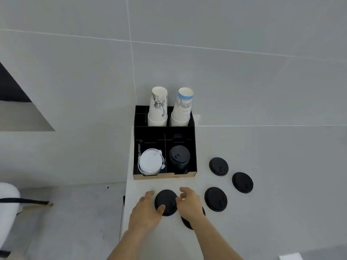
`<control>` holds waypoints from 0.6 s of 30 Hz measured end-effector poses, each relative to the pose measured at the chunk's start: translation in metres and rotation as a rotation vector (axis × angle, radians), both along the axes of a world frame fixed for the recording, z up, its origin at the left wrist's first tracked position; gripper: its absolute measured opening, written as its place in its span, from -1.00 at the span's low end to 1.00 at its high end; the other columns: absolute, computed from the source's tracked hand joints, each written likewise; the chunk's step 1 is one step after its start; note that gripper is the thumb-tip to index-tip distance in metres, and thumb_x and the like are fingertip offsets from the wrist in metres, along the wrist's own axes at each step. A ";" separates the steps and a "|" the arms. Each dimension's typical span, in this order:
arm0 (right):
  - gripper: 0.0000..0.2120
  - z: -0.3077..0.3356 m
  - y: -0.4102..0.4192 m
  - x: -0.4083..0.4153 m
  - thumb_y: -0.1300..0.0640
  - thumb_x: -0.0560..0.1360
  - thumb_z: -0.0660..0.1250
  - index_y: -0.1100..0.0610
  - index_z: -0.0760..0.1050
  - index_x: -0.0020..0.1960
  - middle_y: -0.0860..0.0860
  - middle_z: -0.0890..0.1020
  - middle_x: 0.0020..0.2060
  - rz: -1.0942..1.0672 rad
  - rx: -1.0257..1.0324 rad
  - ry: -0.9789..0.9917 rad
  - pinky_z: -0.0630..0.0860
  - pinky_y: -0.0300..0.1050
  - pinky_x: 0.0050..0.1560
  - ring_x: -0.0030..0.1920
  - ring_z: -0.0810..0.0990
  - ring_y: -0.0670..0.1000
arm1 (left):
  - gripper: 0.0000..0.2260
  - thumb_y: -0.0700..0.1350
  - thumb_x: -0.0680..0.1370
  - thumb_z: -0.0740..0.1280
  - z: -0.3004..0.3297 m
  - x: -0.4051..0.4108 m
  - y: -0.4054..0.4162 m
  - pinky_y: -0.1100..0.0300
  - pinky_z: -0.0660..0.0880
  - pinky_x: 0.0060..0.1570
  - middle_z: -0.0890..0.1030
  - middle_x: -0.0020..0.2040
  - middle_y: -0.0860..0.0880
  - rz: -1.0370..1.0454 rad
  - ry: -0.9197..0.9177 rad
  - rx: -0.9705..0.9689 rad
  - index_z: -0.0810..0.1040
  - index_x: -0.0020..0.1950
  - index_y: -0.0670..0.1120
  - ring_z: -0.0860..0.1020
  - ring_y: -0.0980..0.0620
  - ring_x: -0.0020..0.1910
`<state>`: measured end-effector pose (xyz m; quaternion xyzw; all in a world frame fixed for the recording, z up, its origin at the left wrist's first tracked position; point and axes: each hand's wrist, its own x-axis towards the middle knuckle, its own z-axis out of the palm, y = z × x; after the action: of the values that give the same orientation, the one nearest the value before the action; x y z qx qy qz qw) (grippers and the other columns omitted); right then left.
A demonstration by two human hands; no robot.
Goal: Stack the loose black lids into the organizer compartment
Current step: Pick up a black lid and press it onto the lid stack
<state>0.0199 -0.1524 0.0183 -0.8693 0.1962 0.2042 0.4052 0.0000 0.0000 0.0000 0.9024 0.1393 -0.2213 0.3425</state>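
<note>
Two bare hands close on a black lid (pixel 165 201) lying on a white desk (pixel 272 203), just in front of a black organizer (pixel 165 176) that stands at the desk's left rear, against a tiled wall (pixel 75 62). The left hand (pixel 145 212) cups the lid's left rim, thumb pressed to its near edge and fingers curled round the far side; the right hand (pixel 189 203) touches the right rim with bent fingertips, so the grip of both hands is set on this one lid, though whether it has left the desk cannot be told. A second lid (pixel 187 223) is partly hidden beneath the right wrist. Three more loose lids lie apart to the right: one near the hands (pixel 216 199), one beside the organizer's front corner (pixel 219 166) and one farthest right (pixel 242 182). In the organizer's front right compartment stands a stack of black lids (pixel 179 158); beside it, front left, a stack of white lids (pixel 151 164). A few black lids (pixel 178 137) sit in the compartment behind. At the back, two upside-down stacks of paper cups rise side by side, the left cup stack (pixel 158 107) printed in black line art, the right cup stack (pixel 183 107) with a blue band.
</note>
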 end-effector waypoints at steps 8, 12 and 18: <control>-0.50 -0.006 0.005 0.000 0.20 0.52 0.27 0.09 0.32 0.44 0.10 0.53 0.22 -0.062 0.192 0.155 0.60 0.06 0.13 0.11 0.59 0.14 | -0.38 0.04 0.45 0.42 -0.005 0.003 -0.005 0.06 0.50 0.22 0.60 0.28 0.02 0.072 0.067 -0.172 0.30 0.47 0.04 0.56 -0.01 0.22; -0.63 0.002 -0.001 0.008 0.15 0.50 0.31 0.10 0.46 0.31 0.05 0.65 0.03 -0.152 0.168 0.063 0.61 0.12 0.10 0.00 0.65 0.15 | -0.46 -0.01 0.44 0.44 0.001 0.010 -0.008 0.09 0.53 0.14 0.63 0.15 0.07 0.144 -0.010 -0.212 0.39 0.40 0.04 0.60 0.06 0.07; -0.74 0.030 -0.018 0.034 0.17 0.53 0.27 0.07 0.58 0.19 0.00 0.68 -0.02 -0.184 0.146 -0.142 0.63 0.01 0.05 -0.06 0.66 0.04 | -0.75 -0.02 0.45 0.44 0.033 0.040 -0.010 0.23 0.47 -0.08 0.63 0.04 0.19 0.242 -0.141 -0.333 0.50 0.06 0.23 0.57 0.35 -0.16</control>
<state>0.0540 -0.1703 0.0487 -0.8281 0.2303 0.1178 0.4973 0.0396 -0.0097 0.0326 0.8231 0.1839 -0.1349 0.5200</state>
